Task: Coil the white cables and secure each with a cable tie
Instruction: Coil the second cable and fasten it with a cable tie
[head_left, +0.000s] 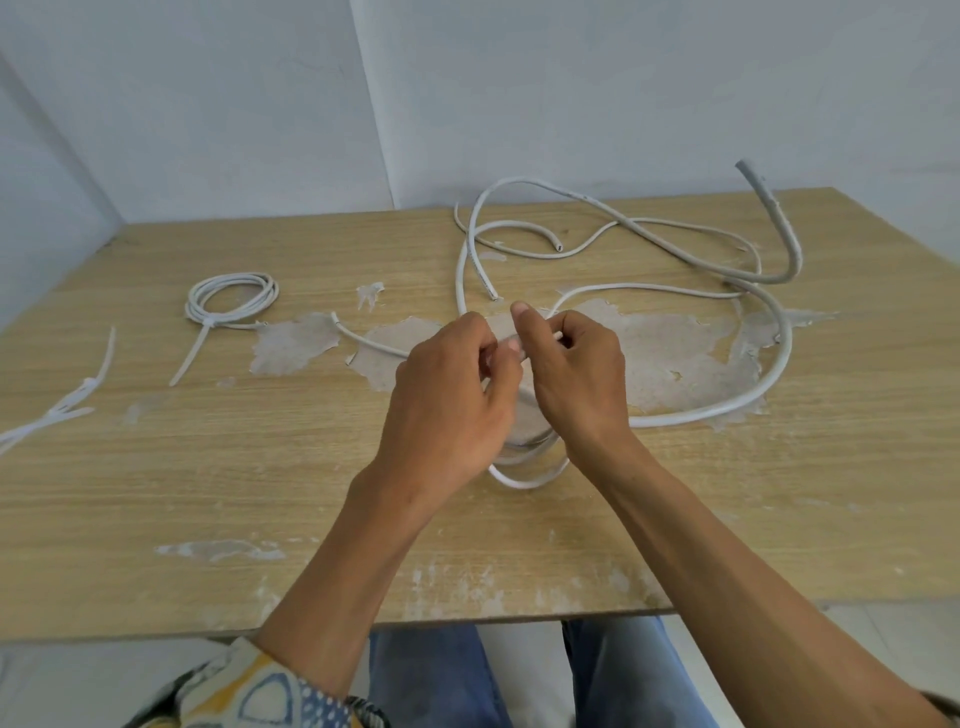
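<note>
My left hand (449, 395) and my right hand (571, 371) meet over the middle of the wooden table (208, 493), both closed around a small coil of white cable (524, 465) whose loops hang below them. The same cable's free length (748, 395) sweeps right and back in a wide curve. A thicker white cable (613, 208) and a thinner one (524, 228) lie tangled at the far right. At the left rests a finished coil (231, 299) bound with a cable tie (189, 353). A short cable end (363, 340) pokes out left of my left hand.
Loose white cable ties (57, 410) lie at the table's left edge. The tabletop has worn, peeled patches (670, 353) in the middle. White walls close the back and left. My knees in blue trousers (431, 675) are under the near edge.
</note>
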